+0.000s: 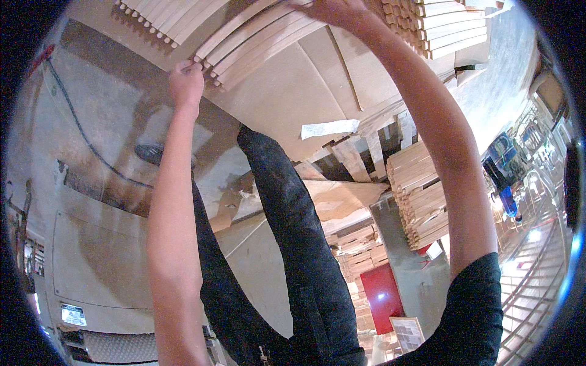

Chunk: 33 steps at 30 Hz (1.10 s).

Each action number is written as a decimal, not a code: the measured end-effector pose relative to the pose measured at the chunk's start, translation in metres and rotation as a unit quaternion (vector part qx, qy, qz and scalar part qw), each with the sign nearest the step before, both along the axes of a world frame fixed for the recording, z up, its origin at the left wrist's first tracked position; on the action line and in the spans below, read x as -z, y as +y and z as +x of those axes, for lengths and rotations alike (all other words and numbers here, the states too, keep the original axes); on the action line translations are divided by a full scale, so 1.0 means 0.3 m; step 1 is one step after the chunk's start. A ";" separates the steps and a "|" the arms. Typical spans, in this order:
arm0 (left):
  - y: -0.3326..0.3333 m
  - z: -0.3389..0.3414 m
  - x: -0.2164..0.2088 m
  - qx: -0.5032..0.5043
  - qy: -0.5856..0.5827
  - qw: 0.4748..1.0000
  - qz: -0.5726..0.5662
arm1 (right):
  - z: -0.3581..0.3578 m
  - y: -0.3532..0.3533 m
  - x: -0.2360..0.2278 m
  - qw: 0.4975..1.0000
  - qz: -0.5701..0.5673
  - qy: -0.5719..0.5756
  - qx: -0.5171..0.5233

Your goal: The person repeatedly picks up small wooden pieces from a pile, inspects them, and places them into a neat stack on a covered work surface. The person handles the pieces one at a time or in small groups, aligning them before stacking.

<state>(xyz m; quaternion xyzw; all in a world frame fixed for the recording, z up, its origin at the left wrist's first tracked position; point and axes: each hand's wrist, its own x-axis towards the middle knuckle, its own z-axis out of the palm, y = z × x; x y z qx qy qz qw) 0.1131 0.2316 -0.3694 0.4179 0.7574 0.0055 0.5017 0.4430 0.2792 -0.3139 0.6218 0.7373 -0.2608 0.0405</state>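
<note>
Several slightly curved, pale wooden slats (262, 49) lie side by side on a cardboard sheet at the top of the head view. My left hand (186, 84) is closed at the near left end of a slat on the outer side of this row, with its fingertips against the slat's end. At the opposite end, my right hand (334, 11) reaches over the slats and grips the same outer slat; its fingers are partly cut off by the picture's upper rim. Both arms are stretched forward.
More slats (159, 21) lie in a row at upper left, and a stack of slats (448, 27) stands at upper right. A white paper strip (329, 129) rests on the cardboard (293, 79). Below are a wooden pallet (351, 160) and another slat stack (421, 195). A dark hose (79, 131) crosses the floor.
</note>
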 end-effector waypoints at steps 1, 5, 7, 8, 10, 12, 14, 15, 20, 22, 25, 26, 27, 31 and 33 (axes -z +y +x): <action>-0.006 -0.007 -0.005 -0.008 -0.020 1.000 0.017 | -0.036 -0.007 -0.016 0.997 -0.028 -0.002 -0.077; 0.005 0.028 -0.045 0.004 -0.074 0.997 0.035 | -0.078 -0.040 -0.021 0.975 -0.090 -0.072 -0.189; 0.008 0.039 -0.070 0.034 -0.066 0.997 0.039 | -0.083 -0.072 -0.009 0.965 -0.104 -0.101 -0.218; 0.002 0.026 -0.072 0.049 -0.055 0.996 0.049 | -0.094 -0.087 -0.024 0.962 -0.099 -0.112 -0.229; -0.005 -0.022 -0.086 0.051 -0.047 0.996 0.058 | -0.111 -0.099 -0.051 0.941 -0.164 -0.148 -0.255; -0.026 -0.072 -0.072 0.023 -0.059 0.996 0.058 | -0.107 -0.175 0.021 0.942 -0.038 -0.198 -0.269; -0.049 -0.077 -0.078 -0.010 -0.084 0.996 0.031 | -0.050 -0.248 0.130 0.947 0.073 -0.182 -0.254; -0.064 -0.112 -0.095 -0.026 -0.088 0.996 0.019 | -0.060 -0.244 0.117 0.952 0.045 -0.170 -0.252; -0.143 -0.188 -0.281 -0.088 -0.199 0.974 -0.067 | -0.101 -0.312 0.015 0.977 -0.174 -0.006 -0.119; -0.176 -0.215 -0.420 -0.135 -0.273 0.950 -0.068 | -0.163 -0.408 -0.122 0.962 -0.255 0.087 -0.040; -0.207 -0.265 -0.700 -0.073 -0.426 0.902 -0.017 | -0.289 -0.602 -0.406 0.958 -0.209 0.197 -0.013; -0.165 -0.276 -0.852 -0.008 -0.430 0.902 0.037 | -0.364 -0.585 -0.588 0.928 -0.270 0.254 0.029; -0.119 -0.284 -1.010 0.054 -0.429 0.896 0.096 | -0.432 -0.588 -0.753 0.906 -0.290 0.302 0.062; 0.037 -0.370 -1.768 0.098 -0.471 0.864 0.145 | -0.773 -0.503 -1.366 0.860 -0.161 0.480 0.069; 0.028 -0.474 -2.060 0.095 -0.480 0.853 0.184 | -0.930 -0.426 -1.630 0.844 -0.107 0.525 0.036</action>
